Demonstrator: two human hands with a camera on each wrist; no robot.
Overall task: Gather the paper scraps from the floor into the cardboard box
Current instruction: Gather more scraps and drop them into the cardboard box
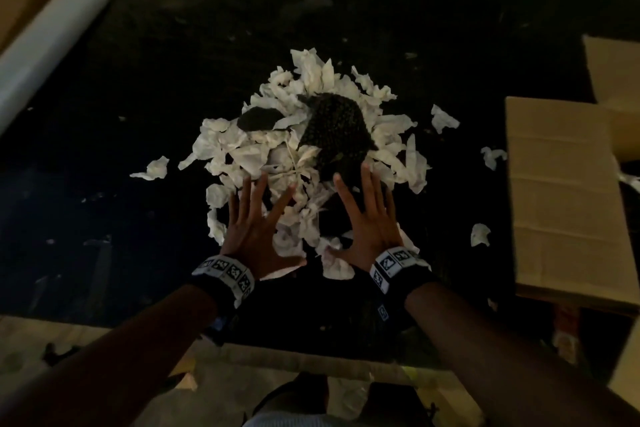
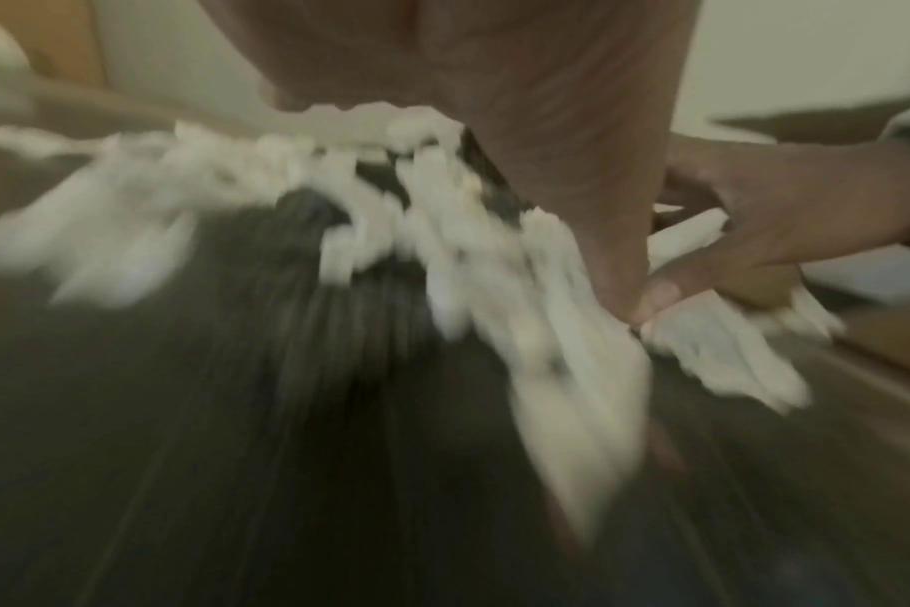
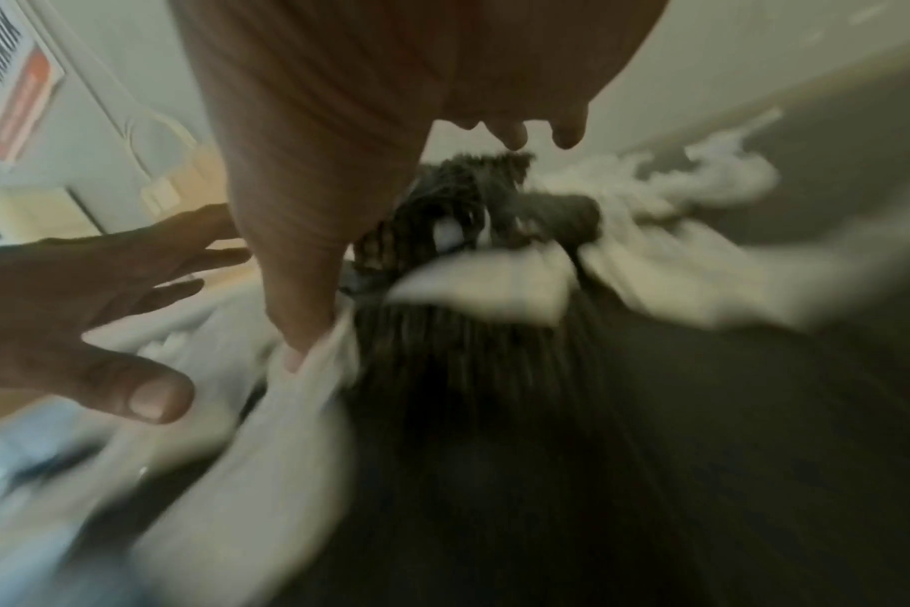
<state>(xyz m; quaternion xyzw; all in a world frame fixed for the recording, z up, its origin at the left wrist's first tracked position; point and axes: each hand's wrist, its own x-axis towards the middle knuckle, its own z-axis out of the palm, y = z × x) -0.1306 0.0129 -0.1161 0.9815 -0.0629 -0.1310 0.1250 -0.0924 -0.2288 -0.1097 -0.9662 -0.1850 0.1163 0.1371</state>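
Note:
A heap of white paper scraps (image 1: 249, 149) lies on the dark floor in the head view, with two dark patterned pieces (image 1: 334, 128) among them. My left hand (image 1: 254, 225) and right hand (image 1: 367, 218) lie flat with spread fingers over the near edge of the heap, palms down. Neither hand grips anything. The cardboard box (image 1: 561, 191) lies at the right, its flap towards the heap. Both wrist views are blurred; the left wrist view shows the scraps (image 2: 562, 312) under my left palm (image 2: 546, 123), the right wrist view shows scraps (image 3: 494, 283) beneath my right hand (image 3: 390, 123).
Stray scraps lie apart from the heap: one at the left (image 1: 154, 168), several near the box (image 1: 479, 234). A white roll (image 1: 52, 38) leans at the upper left. Cardboard sheets (image 1: 311, 362) lie at the near edge of the floor.

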